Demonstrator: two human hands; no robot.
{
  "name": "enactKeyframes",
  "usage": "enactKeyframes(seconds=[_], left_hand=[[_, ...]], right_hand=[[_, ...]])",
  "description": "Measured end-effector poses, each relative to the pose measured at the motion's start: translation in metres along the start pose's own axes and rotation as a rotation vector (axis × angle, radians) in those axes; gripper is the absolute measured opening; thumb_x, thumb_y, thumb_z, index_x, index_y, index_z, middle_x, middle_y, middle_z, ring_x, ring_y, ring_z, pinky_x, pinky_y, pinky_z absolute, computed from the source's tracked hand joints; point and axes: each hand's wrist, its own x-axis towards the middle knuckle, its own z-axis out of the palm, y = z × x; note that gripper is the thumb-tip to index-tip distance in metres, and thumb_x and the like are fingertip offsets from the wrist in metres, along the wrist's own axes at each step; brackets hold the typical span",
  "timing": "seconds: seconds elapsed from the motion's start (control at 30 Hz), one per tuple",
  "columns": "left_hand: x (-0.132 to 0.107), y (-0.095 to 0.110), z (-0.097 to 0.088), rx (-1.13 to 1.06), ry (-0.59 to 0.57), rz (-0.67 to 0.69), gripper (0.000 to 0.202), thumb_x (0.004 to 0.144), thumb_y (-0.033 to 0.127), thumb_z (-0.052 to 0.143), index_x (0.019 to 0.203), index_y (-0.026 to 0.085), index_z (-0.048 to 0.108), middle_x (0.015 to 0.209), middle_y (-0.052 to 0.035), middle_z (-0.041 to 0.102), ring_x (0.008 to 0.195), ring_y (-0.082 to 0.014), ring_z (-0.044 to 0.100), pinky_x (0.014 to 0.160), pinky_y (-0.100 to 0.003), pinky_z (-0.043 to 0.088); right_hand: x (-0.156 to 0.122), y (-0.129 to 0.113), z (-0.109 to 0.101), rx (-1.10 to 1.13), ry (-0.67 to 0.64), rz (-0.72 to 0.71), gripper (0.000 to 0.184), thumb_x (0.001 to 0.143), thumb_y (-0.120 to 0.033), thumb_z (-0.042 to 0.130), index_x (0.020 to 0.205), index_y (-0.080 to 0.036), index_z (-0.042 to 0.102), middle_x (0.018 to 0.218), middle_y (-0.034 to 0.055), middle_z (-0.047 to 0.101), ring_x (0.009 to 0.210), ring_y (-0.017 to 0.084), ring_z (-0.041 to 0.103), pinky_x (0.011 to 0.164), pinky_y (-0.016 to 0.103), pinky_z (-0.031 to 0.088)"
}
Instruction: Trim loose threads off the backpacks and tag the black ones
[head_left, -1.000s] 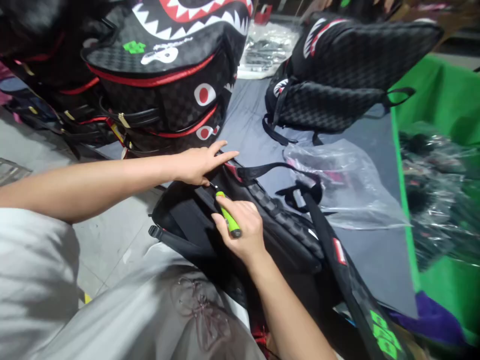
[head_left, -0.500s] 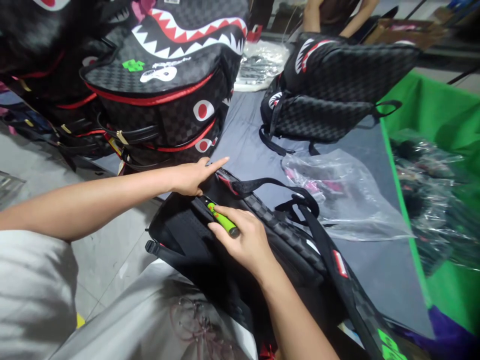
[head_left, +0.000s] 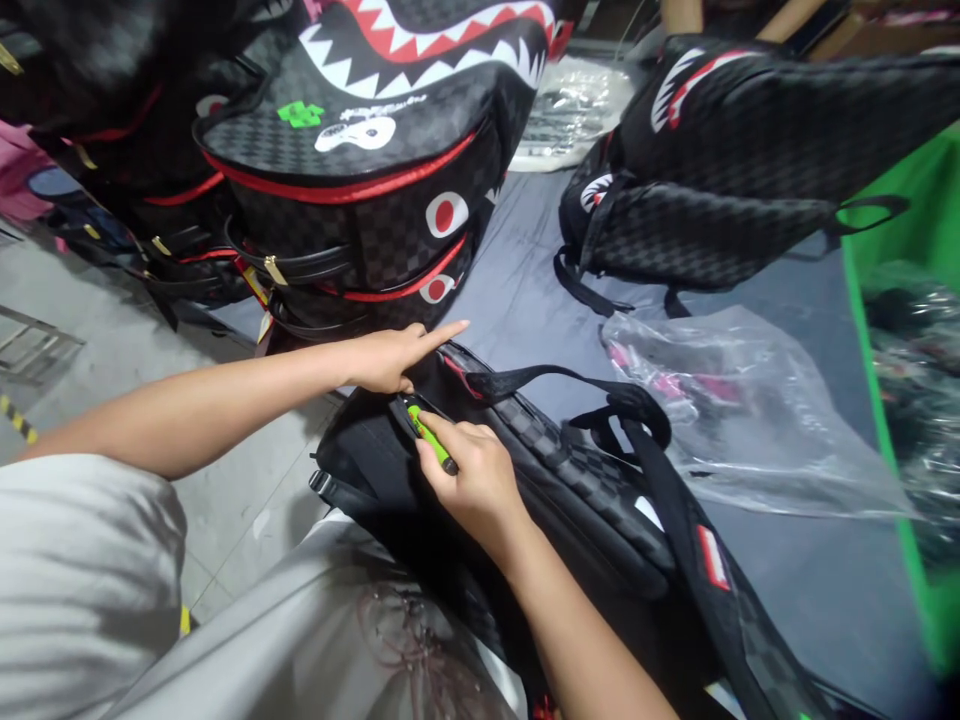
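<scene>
A black checkered backpack (head_left: 585, 480) lies flat on the grey table edge in front of me. My right hand (head_left: 472, 480) is closed round a small green-handled tool (head_left: 429, 440), its tip pressed at the backpack's upper seam. My left hand (head_left: 390, 355) rests on the backpack's top corner just beyond the tool, index finger stretched out, other fingers curled, pinning the fabric. The tool's tip is hidden between my two hands.
A stack of shark-mouth backpacks (head_left: 360, 180) stands at the back left, another backpack (head_left: 720, 170) lies at the back right. A clear plastic bag (head_left: 735, 410) lies on the grey table (head_left: 810, 570). A green bin (head_left: 915, 330) borders the right side. Concrete floor lies to the left.
My right hand has slid the green tool a little up and left toward my left hand. The left hand has held its place on the backpack. The view has shifted slightly.
</scene>
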Motion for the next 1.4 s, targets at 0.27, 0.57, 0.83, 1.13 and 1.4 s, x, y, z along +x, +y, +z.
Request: enactKeyframes(seconds=[0.27,0.57,0.83,1.13,1.4], left_hand=[[0.005,0.002,0.000,0.033,0.000,-0.036,0.111,0.081,0.025,0.065,0.151,0.040,-0.020,0.121,-0.0064,0.051,0.086,-0.0163,0.062,0.068,-0.023,0.043],[0.009,0.002,0.003,0.007,-0.021,-0.059,0.109,0.081,0.021,0.062,0.150,0.044,-0.019,0.126,-0.0076,0.048,0.088,-0.0178,0.061,0.069,-0.025,0.044],[0.014,0.001,0.006,0.018,-0.018,-0.066,0.105,0.082,0.023,0.061,0.151,0.043,-0.016,0.126,-0.0084,0.048,0.089,-0.0186,0.062,0.070,-0.025,0.046],[0.014,0.001,0.007,0.018,-0.028,-0.059,0.104,0.083,0.023,0.059,0.151,0.043,-0.017,0.128,-0.0093,0.046,0.092,-0.0206,0.062,0.074,-0.028,0.047],[0.015,0.003,0.006,0.036,-0.014,-0.070,0.103,0.083,0.025,0.060,0.152,0.042,-0.015,0.127,-0.0084,0.047,0.091,-0.0191,0.062,0.073,-0.026,0.047]], right_hand=[[0.008,0.000,0.005,-0.170,0.027,-0.030,0.027,0.088,-0.019,0.060,0.113,-0.015,0.070,0.080,0.0029,0.076,0.066,0.016,0.065,0.067,0.029,0.041],[0.008,-0.005,0.009,-0.185,0.072,0.010,0.028,0.088,-0.015,0.055,0.113,-0.014,0.069,0.087,0.0055,0.077,0.071,0.017,0.068,0.072,0.030,0.044],[0.012,-0.001,0.010,-0.065,0.029,0.076,0.028,0.089,-0.017,0.055,0.114,-0.017,0.069,0.093,0.0046,0.077,0.076,0.018,0.070,0.075,0.031,0.048],[0.013,-0.001,0.009,-0.027,-0.010,0.102,0.029,0.090,-0.017,0.054,0.115,-0.017,0.069,0.095,0.0056,0.076,0.080,0.018,0.070,0.077,0.030,0.049],[0.007,-0.004,0.003,-0.118,-0.017,0.170,0.032,0.090,-0.017,0.053,0.117,-0.019,0.068,0.098,0.0051,0.076,0.081,0.018,0.070,0.078,0.031,0.048]])
